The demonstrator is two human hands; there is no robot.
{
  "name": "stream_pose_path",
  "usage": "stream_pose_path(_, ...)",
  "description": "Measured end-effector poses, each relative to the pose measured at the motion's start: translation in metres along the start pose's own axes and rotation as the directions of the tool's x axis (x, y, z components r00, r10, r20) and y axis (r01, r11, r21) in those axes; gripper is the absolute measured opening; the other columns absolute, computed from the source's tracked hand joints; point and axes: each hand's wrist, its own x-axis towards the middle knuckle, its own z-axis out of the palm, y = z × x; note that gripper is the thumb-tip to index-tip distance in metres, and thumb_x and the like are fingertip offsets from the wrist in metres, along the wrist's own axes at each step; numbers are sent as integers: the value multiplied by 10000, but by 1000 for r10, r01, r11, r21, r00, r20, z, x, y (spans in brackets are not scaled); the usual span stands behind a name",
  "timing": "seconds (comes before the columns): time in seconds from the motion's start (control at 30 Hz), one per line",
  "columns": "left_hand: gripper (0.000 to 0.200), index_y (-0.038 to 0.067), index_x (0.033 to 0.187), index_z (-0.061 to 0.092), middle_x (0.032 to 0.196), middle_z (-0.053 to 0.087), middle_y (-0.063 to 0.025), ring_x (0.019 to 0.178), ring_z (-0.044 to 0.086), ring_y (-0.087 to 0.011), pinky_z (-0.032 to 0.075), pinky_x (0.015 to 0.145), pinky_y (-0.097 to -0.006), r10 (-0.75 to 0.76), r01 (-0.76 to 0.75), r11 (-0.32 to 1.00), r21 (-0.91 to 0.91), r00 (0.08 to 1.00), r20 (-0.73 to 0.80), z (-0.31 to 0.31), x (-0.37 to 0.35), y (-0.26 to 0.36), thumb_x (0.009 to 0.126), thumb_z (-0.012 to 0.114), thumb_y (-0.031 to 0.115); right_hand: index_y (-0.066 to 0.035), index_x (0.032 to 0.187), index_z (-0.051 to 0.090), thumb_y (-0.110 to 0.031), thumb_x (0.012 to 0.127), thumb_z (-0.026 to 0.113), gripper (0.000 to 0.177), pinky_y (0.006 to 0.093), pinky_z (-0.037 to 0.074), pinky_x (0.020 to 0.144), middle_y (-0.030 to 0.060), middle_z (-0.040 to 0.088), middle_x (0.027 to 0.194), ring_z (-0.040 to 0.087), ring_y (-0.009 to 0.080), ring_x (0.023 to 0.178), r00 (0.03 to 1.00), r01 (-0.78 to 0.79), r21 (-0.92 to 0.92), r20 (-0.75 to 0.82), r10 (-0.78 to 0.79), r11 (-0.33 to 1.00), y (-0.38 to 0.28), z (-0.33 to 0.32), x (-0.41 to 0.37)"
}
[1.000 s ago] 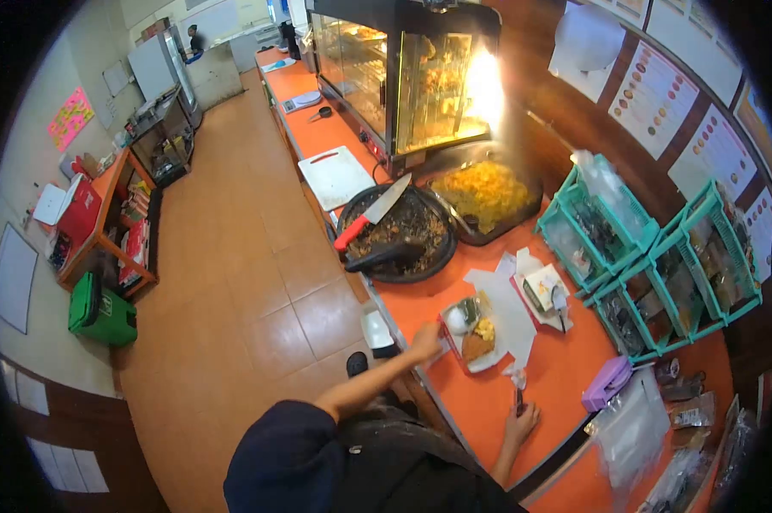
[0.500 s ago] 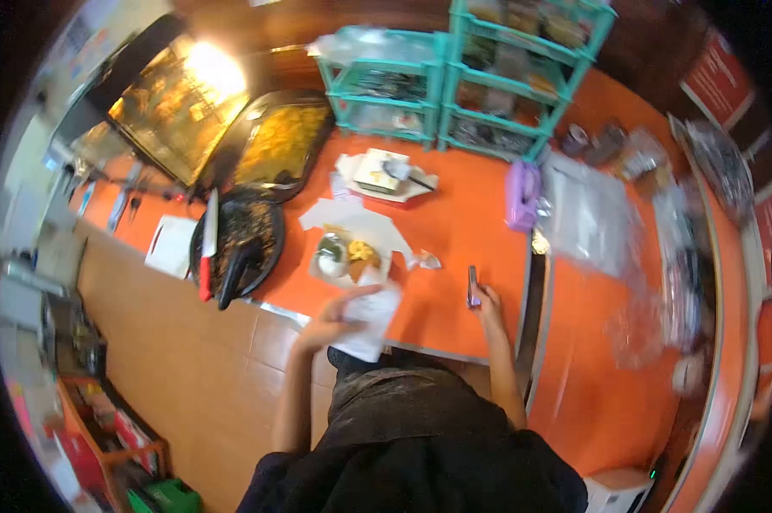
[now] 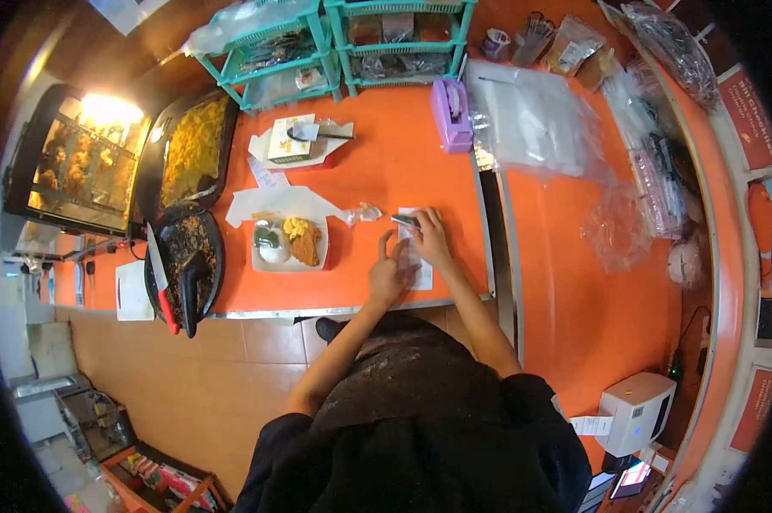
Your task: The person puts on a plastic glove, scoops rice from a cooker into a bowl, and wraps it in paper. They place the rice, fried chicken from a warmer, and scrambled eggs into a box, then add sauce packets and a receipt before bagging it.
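Observation:
A white paper slip (image 3: pixel 420 272) lies flat on the orange counter (image 3: pixel 369 184). My left hand (image 3: pixel 388 272) rests at the slip's left edge, fingers apart, holding nothing. My right hand (image 3: pixel 430 238) is closed on a small dark pen-like object (image 3: pixel 406 221) over the slip's upper part. To the left stands an open white box (image 3: pixel 288 265) with rice, green food, yellow food and a brown fried piece (image 3: pixel 306 248). A crumpled wrapper (image 3: pixel 365 214) lies between the box and the slip.
Behind is another open box (image 3: pixel 294 141) with a carton. At left are a black pan (image 3: pixel 176 256), a red-handled knife (image 3: pixel 158 265) and a food tray (image 3: pixel 194 145). Teal racks (image 3: pixel 399 43), a purple dispenser (image 3: pixel 452 120), plastic bags (image 3: pixel 531 124) and a printer (image 3: pixel 636 415) stand around.
The paper has gone from my raised left hand down onto the counter. My left hand has moved right and opened. My right hand has come over the paper with the dark object. The view has shifted.

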Motion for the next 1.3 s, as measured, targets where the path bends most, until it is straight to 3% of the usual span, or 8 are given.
stream_pose_path(0.17, 876, 205, 1404, 477, 1489, 329, -97, 1247, 415, -360, 361, 944, -502, 85, -83, 926, 368, 996, 11, -6, 0, 1, 652, 830, 483, -126, 1169, 560, -234, 719, 762, 505, 484, 388, 884, 123, 509, 1155, 493, 339, 1108, 995, -97, -284, -28, 93, 954, -51, -48, -1)
stream_pose_path(0.27, 1038, 282, 1453, 431, 1503, 320, -83, 1323, 269, -388, 280, 991, -548, 61, -73, 920, 386, 997, 43, -15, -2, -1, 548, 856, 561, -125, 1122, 527, -237, 654, 787, 548, 478, 390, 859, 135, 475, 1083, 486, 355, 1077, 925, -269, -338, 170, 340, 902, -75, -54, -38)
stream_pose_path(0.43, 1107, 326, 1467, 406, 1519, 294, -80, 1334, 244, -386, 253, 984, -565, 46, -40, 944, 327, 999, -11, -9, -2, -5, 495, 868, 581, -76, 1049, 496, -239, 617, 796, 551, 503, 407, 817, 191, 474, 1046, 501, 381, 1015, 947, -320, -370, -88, 310, 872, -36, -41, 0)
stream_pose_path(0.8, 1291, 339, 1508, 310, 1532, 254, -92, 1380, 194, -398, 209, 1007, -609, -6, -8, 959, 283, 999, 46, -8, -8, -8, 386, 876, 632, -116, 992, 487, -261, 575, 878, 590, 458, 422, 783, 122, 467, 1041, 518, 344, 1005, 906, -326, -186, 220, 363, 927, -31, -67, -39)
stream_pose_path(0.93, 1297, 344, 1510, 297, 1537, 237, -92, 1382, 193, -398, 215, 1004, -614, -52, 26, 953, 303, 995, 80, -12, -5, -3, 385, 878, 626, -93, 980, 488, -259, 570, 860, 578, 453, 445, 744, 135, 477, 987, 538, 354, 898, 904, -178, -448, 277, 325, 876, -63, -50, -29)
stream_pose_path(0.97, 1296, 345, 1509, 296, 1538, 234, -92, 1381, 195, -397, 216, 1005, -615, -71, 40, 951, 307, 993, 92, -13, -5, -1, 385, 880, 620, -81, 1027, 497, -249, 576, 836, 589, 508, 448, 787, 202, 488, 1092, 528, 417, 1000, 864, -335, -300, 282, 418, 893, -56, -45, -26)
stream_pose_path(1.07, 1278, 347, 1503, 306, 1537, 235, -95, 1381, 199, -397, 228, 1001, -607, -58, 38, 953, 300, 997, 58, -10, -6, -1, 393, 887, 601, -100, 972, 486, -278, 539, 855, 596, 467, 435, 735, 126, 462, 987, 525, 351, 947, 951, -305, -418, -79, 300, 856, -33, -25, 1)
stream_pose_path(1.3, 1260, 320, 1501, 313, 1538, 232, -111, 1381, 211, -402, 234, 998, -612, -56, 26, 946, 324, 995, 83, -8, -6, -4, 414, 887, 594, -73, 961, 529, -234, 617, 834, 488, 448, 453, 794, 134, 528, 972, 548, 356, 978, 888, -262, -407, 254, 384, 875, -54, -66, -48)
